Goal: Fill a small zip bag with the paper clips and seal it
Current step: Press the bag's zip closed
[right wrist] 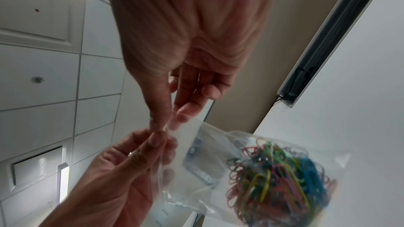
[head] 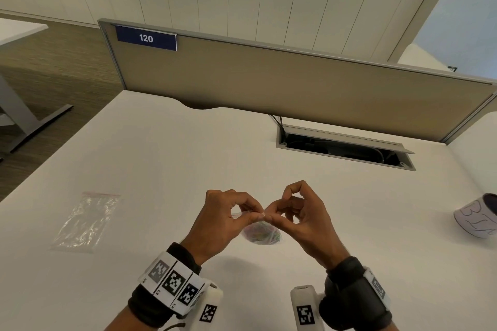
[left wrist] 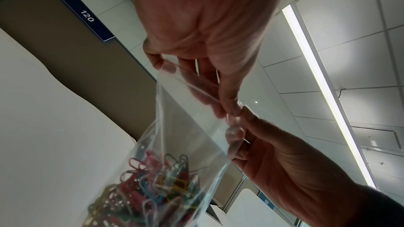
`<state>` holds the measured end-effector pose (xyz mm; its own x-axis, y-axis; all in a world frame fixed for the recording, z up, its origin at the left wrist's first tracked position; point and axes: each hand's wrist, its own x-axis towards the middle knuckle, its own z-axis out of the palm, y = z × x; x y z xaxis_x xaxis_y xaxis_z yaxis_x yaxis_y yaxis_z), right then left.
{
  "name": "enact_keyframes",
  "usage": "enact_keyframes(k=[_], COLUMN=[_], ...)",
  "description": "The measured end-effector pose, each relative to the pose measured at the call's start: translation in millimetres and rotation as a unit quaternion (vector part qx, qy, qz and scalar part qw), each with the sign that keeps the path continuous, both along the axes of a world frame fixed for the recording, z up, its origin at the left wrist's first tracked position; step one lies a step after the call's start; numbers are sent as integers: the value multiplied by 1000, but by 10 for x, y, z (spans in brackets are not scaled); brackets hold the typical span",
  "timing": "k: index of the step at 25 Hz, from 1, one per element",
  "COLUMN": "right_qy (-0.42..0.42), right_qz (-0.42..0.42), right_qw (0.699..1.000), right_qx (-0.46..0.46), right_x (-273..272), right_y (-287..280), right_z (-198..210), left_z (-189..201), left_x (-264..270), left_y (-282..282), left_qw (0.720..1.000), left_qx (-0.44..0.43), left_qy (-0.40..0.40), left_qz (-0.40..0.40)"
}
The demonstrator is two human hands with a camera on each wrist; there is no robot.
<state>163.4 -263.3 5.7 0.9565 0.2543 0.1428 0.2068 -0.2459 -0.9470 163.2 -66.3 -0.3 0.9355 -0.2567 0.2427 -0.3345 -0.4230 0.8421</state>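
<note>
A small clear zip bag (head: 251,219) hangs above the white desk (head: 161,158) with a bunch of coloured paper clips (head: 262,234) in its bottom. My left hand (head: 258,214) pinches the bag's top strip between thumb and forefinger. My right hand (head: 270,216) pinches the same strip right beside it, fingertips nearly touching. In the left wrist view the left hand (left wrist: 228,111) and the right hand (left wrist: 238,133) meet on the bag (left wrist: 186,135) above the clips (left wrist: 157,187). In the right wrist view the right hand (right wrist: 163,123) and the left hand (right wrist: 157,140) grip the bag (right wrist: 207,161) with its clips (right wrist: 280,175).
A flat pile of spare clear zip bags (head: 86,220) lies on the desk to the left. A white patterned mug (head: 476,219) stands at the right edge. An open cable hatch (head: 344,148) and a tan partition (head: 295,83) lie at the back.
</note>
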Motion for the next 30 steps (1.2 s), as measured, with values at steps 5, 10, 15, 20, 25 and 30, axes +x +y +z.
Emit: enact_keyframes(k=[5,10,15,20,25,30], right_qy=[-9,-17,-14,-18,-39,-47], right_qz=[-6,-44,-50,-28,-9,-48], right_qw=[1000,999,998,999,999,998], right_qx=[-13,-2,26,19,-25,-17], right_x=[-10,-1,8,16,28,22], right_y=[20,7,-23,-24,-5,27], right_z=[-54,-88,-84,-75,-41,-99], left_z=[-20,-32,-26,14,31,15], left_x=[12,14,25,27,3,-12], left_y=[28,68,35,15,24,41], left_qw=[999,999,999,1000,999,999], left_qx=[6,17,23,24,1,-1], left_qy=[32,44,25,6,25,36], left_qz=[-17,-15,-12,-15,-32,-14])
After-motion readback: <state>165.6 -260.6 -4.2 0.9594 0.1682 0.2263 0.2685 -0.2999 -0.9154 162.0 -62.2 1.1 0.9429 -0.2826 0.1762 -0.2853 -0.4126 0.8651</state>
